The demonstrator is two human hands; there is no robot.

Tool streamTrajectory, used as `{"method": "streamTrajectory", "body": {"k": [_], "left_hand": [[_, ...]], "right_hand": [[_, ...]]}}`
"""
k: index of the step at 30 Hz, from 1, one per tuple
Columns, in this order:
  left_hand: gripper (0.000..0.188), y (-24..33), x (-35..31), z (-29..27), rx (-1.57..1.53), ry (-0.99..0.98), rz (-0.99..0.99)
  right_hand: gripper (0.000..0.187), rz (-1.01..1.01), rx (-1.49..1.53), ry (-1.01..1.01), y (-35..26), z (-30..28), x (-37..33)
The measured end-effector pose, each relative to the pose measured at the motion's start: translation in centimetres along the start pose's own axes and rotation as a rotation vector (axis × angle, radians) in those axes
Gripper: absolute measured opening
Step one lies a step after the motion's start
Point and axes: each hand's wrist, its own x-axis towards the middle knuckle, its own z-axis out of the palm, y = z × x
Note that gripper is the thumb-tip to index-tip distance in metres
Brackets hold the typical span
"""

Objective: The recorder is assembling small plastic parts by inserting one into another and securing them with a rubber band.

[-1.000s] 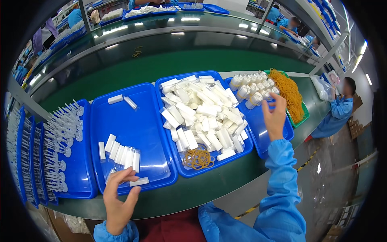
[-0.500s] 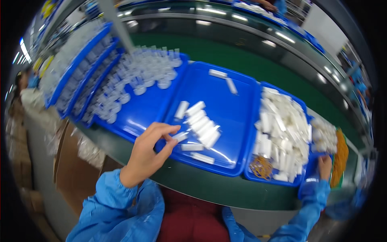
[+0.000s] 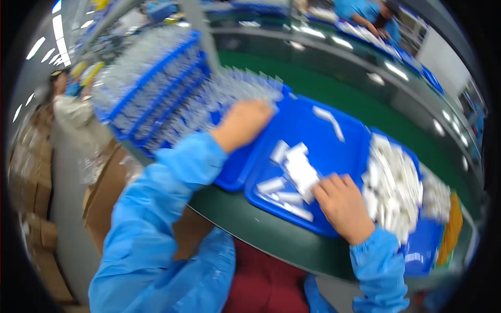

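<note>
My left hand (image 3: 242, 124), blurred by motion, is over the right side of the blue tray (image 3: 229, 176) of clear plastic cup-like parts (image 3: 237, 86). Its fingers curl away from view, so whether it holds a part cannot be told. My right hand (image 3: 342, 206) is over the front right of the middle blue tray (image 3: 342, 156). Its fingers are bent and drawn in beside a cluster of short white cylinders (image 3: 301, 169); what lies under them is hidden. More white cylinders (image 3: 284, 198) lie at that tray's near edge, and a couple sit near its far edge.
Rightward, another blue tray is heaped with white cylinders (image 3: 394, 188). Beyond are bagged whitish parts (image 3: 436, 198) and an orange bundle (image 3: 448, 227). Tilted blue trays (image 3: 156, 94) of clear parts rise at left. A cardboard box (image 3: 107, 193) stands below. Across the green bench, a person (image 3: 365, 23) works.
My left hand has moved from the middle tray's near left corner, where it held a white cylinder, to the clear parts. My right hand has come left from the far-right bag. The view has shifted.
</note>
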Motion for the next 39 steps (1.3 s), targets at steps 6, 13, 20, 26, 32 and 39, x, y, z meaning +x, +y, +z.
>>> {"method": "streamTrajectory", "body": {"k": [6, 13, 20, 26, 32, 39], "left_hand": [[0.016, 1.5, 1.9, 0.6, 0.054, 0.048, 0.088], [0.015, 2.8, -3.0, -1.9, -0.344, -0.011, -0.234], [0.018, 5.0, -3.9, -6.2, -0.574, 0.057, -0.306], [0.03, 12.2, -5.5, -9.3, -1.176, 0.118, -0.244], [0.029, 17.0, -5.8, -9.5, -1.431, -0.029, -0.288], [0.027, 18.5, -6.5, -11.5, -1.602, -0.228, -0.283]], "right_hand": [[0.022, -0.029, -0.025, -0.09, 0.8, 0.6, -0.7], [0.023, 0.036, 0.058, -0.036, 0.4, 0.8, -2.5], [0.032, 0.288, 0.215, 0.058, -0.3, -2.2, -5.1], [0.026, 0.926, 1.137, 0.323, -2.9, -4.8, -7.0], [0.026, 1.08, 1.296, 0.618, -3.9, -1.1, -4.1], [0.04, 0.99, 1.353, 0.602, -3.1, -0.7, -4.1]]}}
